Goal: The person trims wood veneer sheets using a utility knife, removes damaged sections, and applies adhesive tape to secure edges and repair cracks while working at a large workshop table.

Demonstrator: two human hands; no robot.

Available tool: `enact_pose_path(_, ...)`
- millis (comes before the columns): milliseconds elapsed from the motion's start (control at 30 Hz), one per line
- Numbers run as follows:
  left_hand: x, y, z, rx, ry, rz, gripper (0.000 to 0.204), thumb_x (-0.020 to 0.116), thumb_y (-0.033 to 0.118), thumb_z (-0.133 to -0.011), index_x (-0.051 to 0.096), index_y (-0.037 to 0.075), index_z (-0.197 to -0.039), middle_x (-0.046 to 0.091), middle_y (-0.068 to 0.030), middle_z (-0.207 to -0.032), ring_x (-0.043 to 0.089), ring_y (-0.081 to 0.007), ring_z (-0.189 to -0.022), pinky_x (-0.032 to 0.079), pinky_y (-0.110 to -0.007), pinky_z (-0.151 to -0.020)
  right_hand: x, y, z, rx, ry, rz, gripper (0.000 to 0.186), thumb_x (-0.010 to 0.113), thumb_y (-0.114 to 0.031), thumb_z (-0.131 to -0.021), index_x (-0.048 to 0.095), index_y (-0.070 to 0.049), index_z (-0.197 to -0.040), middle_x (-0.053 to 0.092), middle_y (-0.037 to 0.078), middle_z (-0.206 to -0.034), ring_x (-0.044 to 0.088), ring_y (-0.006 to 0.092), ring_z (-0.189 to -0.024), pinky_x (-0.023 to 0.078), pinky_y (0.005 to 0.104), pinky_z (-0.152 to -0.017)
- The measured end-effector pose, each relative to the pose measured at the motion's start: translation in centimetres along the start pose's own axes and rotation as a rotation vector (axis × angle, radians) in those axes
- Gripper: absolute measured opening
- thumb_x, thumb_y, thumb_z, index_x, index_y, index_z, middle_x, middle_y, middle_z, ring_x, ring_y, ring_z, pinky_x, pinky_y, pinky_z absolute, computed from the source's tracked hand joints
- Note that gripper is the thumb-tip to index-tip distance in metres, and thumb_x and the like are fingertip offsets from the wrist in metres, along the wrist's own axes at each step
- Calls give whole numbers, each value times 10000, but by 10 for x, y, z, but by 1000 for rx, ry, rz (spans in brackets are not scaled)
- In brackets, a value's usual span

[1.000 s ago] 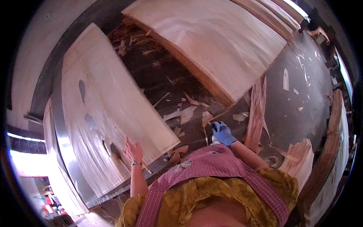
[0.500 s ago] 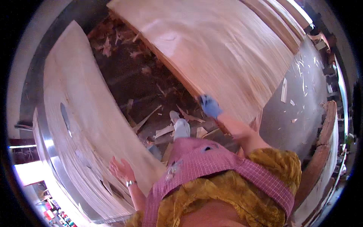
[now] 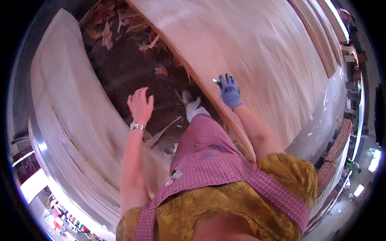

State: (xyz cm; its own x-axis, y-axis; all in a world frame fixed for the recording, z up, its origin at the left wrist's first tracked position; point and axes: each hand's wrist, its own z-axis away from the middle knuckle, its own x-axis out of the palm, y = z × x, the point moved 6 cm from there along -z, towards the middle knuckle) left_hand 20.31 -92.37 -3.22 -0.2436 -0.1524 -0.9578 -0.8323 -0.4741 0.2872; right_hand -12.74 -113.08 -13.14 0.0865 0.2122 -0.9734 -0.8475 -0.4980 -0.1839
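A tall stack of pale wood veneer sheets [image 3: 265, 52] fills the upper right. Over its top, close to the left edge, is my right hand [image 3: 230, 93] in a blue glove. A small blade [image 3: 216, 81] with a bright tip sticks out beside its thumb; most of it is hidden in the fingers. My bare left hand [image 3: 140, 105], with a silver wristwatch [image 3: 137, 126], is held in the air over the gap between the stacks. Its fingers are partly spread and nothing is in them. Left of it lies another long veneer sheet [image 3: 76, 84].
Veneer scraps [image 3: 107, 36] litter the dark floor between the two stacks. My feet [image 3: 192, 105] are in that gap. Further veneer stacks [image 3: 339, 140] stand at the right rim. A shiny metal edge [image 3: 42, 146] runs beneath the left sheets.
My left hand has risen from over the left sheet to above the gap. My right hand has moved forward from the stack's edge onto its top. The view has shifted with my body.
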Motion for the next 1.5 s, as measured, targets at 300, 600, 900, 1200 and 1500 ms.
enact_pose_path(300,137,-9,-255,-151,-41,134,481,656,310,-864,546,82,-1274,573,-114,-1330,547,-296,-1201,364,-495,-1052,-6,-38,-111,67,-85,94,439,508,-254,-972,465,-206,-1407,460,166,-1415,467,367,-1261,480,518,-926)
enact_pose_path(600,186,-64,-344,-308,-618,312,294,601,423,-874,724,157,-899,723,-97,-924,676,-310,-910,449,-497,-860,-2,-148,-365,13,-184,-121,500,530,-301,-972,410,-243,-1454,573,150,-1100,586,337,-1027,515,473,-812)
enact_pose_path(900,134,-366,-337,-638,-585,343,280,631,310,-881,685,37,-918,688,-156,-783,677,-339,-776,527,-442,-723,5,-198,-419,68,-241,-170,570,509,-443,-962,396,-186,-1458,571,206,-1189,620,405,-990,514,516,-805)
enact_pose_path(1200,20,-529,-536,-610,-402,74,458,643,358,-875,599,59,-1219,672,-185,-1103,634,-342,-1071,503,-459,-911,-27,-261,-451,184,-345,-109,433,545,-407,-947,522,-156,-1300,626,182,-1131,649,398,-929,529,502,-769)
enact_pose_path(1500,25,-468,-924,-375,-418,1040,552,684,363,-880,549,-10,-1265,653,-148,-1161,643,-239,-1030,511,-367,-871,-34,-443,-654,118,-191,-406,356,605,-292,-922,574,-135,-1240,630,180,-1116,645,390,-948,531,472,-785)
